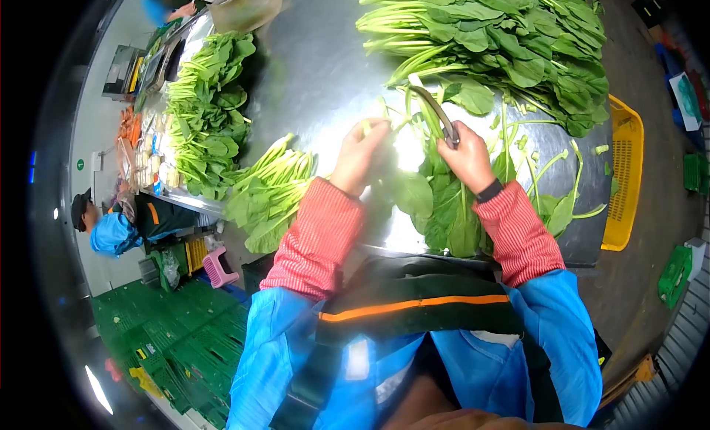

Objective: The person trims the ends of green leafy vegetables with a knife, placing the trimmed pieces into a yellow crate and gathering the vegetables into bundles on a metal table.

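My right hand (pixel 469 158) is closed around a narrow, curved, dark knife (pixel 435 108), which points up and to the left over the leafy greens. Pinched fingers of my left hand (pixel 360 152) hold a green stalk (pixel 367 126); its leaf is smeared by motion. Between my hands, loose leafy greens (pixel 449 208) lie on the metal table (pixel 310 67). Cut stalks and bits (pixel 551 163) are scattered right of my right hand. A small bunch of greens (pixel 274 189) rests beside my left forearm.
A large pile of leafy greens (pixel 510 41) covers the far right of the table, and another row (pixel 207 112) lines the left edge. A yellow crate (pixel 625 175) stands at the right edge. Green crates (pixel 170 334) and a co-worker in blue (pixel 118 232) are at left.
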`<state>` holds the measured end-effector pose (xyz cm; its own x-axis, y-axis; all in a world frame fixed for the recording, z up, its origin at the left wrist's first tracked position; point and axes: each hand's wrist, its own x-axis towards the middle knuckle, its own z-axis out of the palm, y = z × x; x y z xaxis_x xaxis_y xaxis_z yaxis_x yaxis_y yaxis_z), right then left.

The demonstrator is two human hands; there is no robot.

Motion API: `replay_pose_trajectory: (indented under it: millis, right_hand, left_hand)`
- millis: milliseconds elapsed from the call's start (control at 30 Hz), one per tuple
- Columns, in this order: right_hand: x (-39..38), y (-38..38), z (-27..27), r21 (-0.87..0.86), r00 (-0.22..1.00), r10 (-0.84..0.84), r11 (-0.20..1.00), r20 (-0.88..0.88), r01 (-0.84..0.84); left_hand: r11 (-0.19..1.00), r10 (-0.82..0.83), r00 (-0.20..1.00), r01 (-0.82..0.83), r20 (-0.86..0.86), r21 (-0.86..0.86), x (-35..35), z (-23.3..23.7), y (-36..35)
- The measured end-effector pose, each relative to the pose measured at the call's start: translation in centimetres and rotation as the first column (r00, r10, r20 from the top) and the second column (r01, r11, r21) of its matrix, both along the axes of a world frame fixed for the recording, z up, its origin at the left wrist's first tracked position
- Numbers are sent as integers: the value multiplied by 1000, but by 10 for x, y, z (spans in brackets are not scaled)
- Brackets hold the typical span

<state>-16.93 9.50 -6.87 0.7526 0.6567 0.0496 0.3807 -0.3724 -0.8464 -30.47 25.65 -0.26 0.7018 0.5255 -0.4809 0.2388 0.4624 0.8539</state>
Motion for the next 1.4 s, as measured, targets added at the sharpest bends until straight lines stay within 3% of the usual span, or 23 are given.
replay_pose_trajectory:
  millis: [67,133,233,333,367,467,567,667,700,800,833,900,967,1067,1100,1133,1200,1233,1267,1333,1367,1400]
  right_hand:
    - [-8,-13,16,-6,999,10,1000,-39,-11]
    - [-13,-23,24,34,999,0,999,-40,2]
    - [-7,-41,31,11,991,34,999,-127,-32]
    - [9,-61,50,117,999,-18,993,-42,23]
    - [16,-69,64,57,998,-64,996,20,63]
    - [31,-78,85,114,877,-120,991,466,75]
    - [45,-81,91,-19,716,2,1000,698,17]
    - [67,-95,49,-20,764,-4,1000,645,22]
    - [74,-105,30,-177,792,50,981,608,74]
    - [80,-126,-1,-118,925,-113,979,364,166]
    - [75,-121,12,-164,965,-176,964,196,209]
    - [63,-110,50,120,992,-62,990,-114,75]
    - [55,-96,77,334,921,138,942,-365,-8]
    - [64,-88,88,400,907,236,912,-347,-84]
    - [68,-91,101,365,906,190,930,-378,-43]
    - [71,-90,107,431,949,158,902,-272,-27]
    - [80,-99,130,477,855,197,877,-480,66]
    - [83,-94,126,577,880,191,809,-435,109]
    - [92,-97,134,513,863,218,857,-455,55]
    - [97,-82,125,387,995,87,920,-54,-59]
    - [96,-83,124,83,964,-26,997,263,4]
    - [84,-81,134,9,924,-57,998,377,58]
  left_hand:
    - [990,-33,999,33,-2,135,17,-2,-8]
    - [990,-56,996,47,66,136,34,-4,-22]
    - [928,-227,969,184,99,323,50,-3,-32]
    - [923,-240,962,184,132,338,62,1,-43]
    - [933,-245,968,221,51,283,64,6,-46]
    - [915,-325,940,284,106,288,70,6,-56]
    - [874,-443,894,414,67,255,70,28,-67]
    - [872,-472,878,451,84,189,71,27,-66]
    - [888,-455,885,441,103,135,69,27,-66]
    - [895,-441,895,433,60,107,69,27,-64]
    - [893,-439,898,433,30,119,69,27,-64]
    - [880,-470,883,469,-3,79,71,32,-67]
    - [880,-475,880,475,6,32,75,37,-74]
    - [895,-403,915,400,-24,196,81,51,-80]
    - [824,-409,912,384,-32,417,82,37,-70]
    - [717,-388,909,403,-156,569,83,36,-61]
    - [401,-346,938,137,11,906,85,30,-53]
    - [350,-343,939,97,31,932,86,31,-50]
    - [437,-327,945,167,-17,884,84,32,-50]
    - [595,-314,942,291,-116,749,81,47,-56]
    - [667,-339,936,307,-90,679,80,54,-60]
    - [665,-357,931,312,-77,679,78,54,-59]
